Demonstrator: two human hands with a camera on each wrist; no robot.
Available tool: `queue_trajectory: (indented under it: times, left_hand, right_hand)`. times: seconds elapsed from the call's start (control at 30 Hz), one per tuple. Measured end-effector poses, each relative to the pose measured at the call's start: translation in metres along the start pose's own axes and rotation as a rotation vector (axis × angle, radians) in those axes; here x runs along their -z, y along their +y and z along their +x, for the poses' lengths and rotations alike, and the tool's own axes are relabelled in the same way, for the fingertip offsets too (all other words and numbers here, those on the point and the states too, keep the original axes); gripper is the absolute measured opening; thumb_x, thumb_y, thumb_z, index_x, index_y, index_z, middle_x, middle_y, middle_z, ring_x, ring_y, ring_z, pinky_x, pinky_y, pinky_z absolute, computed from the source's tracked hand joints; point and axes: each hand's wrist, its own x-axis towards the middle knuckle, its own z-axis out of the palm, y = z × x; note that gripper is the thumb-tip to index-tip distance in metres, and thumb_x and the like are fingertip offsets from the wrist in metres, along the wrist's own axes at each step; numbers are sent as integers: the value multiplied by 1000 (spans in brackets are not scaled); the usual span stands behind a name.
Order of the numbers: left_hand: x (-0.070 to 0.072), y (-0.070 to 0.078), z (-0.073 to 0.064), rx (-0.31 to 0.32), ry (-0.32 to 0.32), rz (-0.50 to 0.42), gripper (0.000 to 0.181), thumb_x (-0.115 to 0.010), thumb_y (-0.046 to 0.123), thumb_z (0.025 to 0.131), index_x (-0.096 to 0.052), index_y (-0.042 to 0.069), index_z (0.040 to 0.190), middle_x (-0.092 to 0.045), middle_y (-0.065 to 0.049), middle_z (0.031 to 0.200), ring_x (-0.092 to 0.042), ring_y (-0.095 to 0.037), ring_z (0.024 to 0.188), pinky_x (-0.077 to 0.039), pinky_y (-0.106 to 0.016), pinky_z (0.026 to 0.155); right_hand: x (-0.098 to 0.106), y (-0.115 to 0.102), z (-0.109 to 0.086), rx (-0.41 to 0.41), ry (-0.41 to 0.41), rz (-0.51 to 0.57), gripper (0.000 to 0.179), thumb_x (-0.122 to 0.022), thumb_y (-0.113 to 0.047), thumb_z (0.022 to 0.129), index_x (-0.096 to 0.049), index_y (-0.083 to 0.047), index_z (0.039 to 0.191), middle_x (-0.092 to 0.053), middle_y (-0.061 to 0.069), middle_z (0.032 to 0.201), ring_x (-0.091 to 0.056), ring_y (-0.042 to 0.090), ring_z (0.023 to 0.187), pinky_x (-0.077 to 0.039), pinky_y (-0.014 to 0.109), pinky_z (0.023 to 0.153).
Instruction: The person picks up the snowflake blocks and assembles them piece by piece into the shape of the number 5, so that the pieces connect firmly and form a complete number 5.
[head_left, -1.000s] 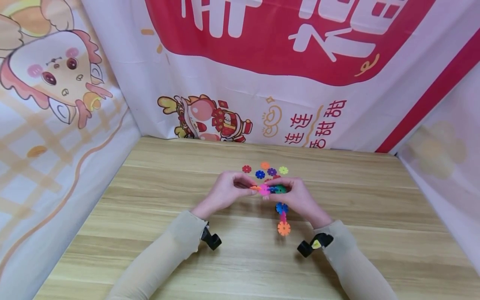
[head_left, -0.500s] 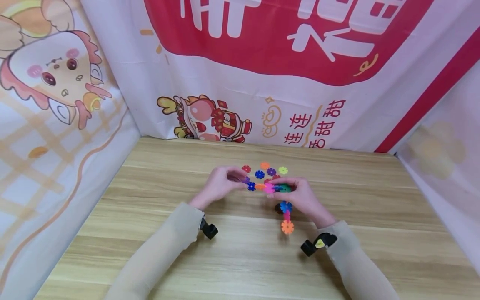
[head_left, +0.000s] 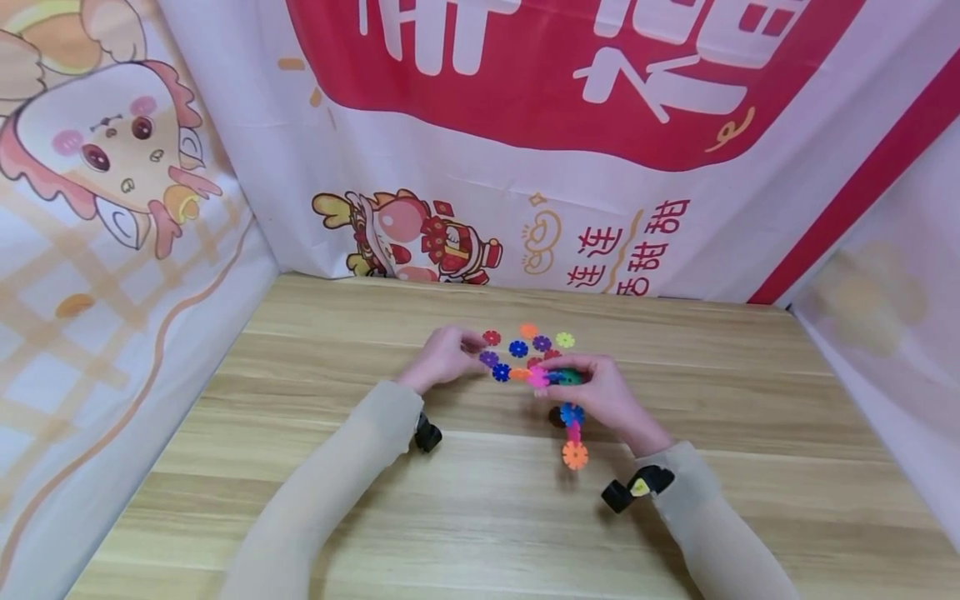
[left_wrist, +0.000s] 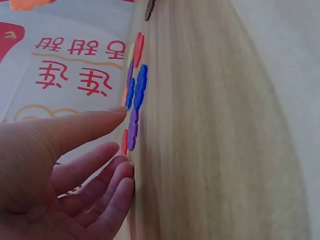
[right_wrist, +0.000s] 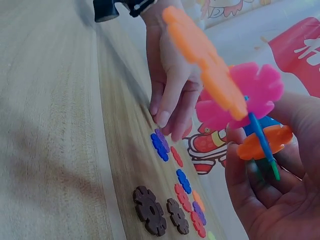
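My right hand grips a joined chain of notched plastic flower discs. An orange disc and a pink disc jut from its fingers, with blue and green ones partly hidden by them. In the head view the chain's lower part shows a blue disc and an orange end disc. My left hand holds nothing. Its fingers, loosely bent, are low over the table beside a purple disc and a red disc.
Loose discs lie scattered on the wooden table: a dark blue one, a yellow-green one, an orange one and several others. Two brown discs lie beneath the right hand. A printed cloth hangs behind the table.
My left hand has let go of the orange end of the chain and moved left and away from me, toward the loose discs. The right hand has shifted slightly right, still holding the chain.
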Motion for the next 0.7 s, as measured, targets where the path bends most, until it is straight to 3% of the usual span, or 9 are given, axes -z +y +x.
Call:
queue_trajectory:
  times: [0.27,0.7]
  left_hand:
    - [-1,-3,11,14,-5,54,31,-87,16,82,-76,7,111,-70,-4,103,-63,-19,96,-52,-37,90]
    - [-5,-1,13,24,-3,43,29,-89,14,79,-70,8,100,-66,-3,94,-62,-20,88,-52,-34,82]
  right_hand:
    - [-1,0,1,2,-2,9,39,-90,-33,80,-78,-21,114,-70,1,122,-62,28,99,-56,34,76]
    - [-2,0,0,6,-3,6,39,-89,-34,80,-78,-21,115,-70,0,121,-62,27,103,-57,36,80]
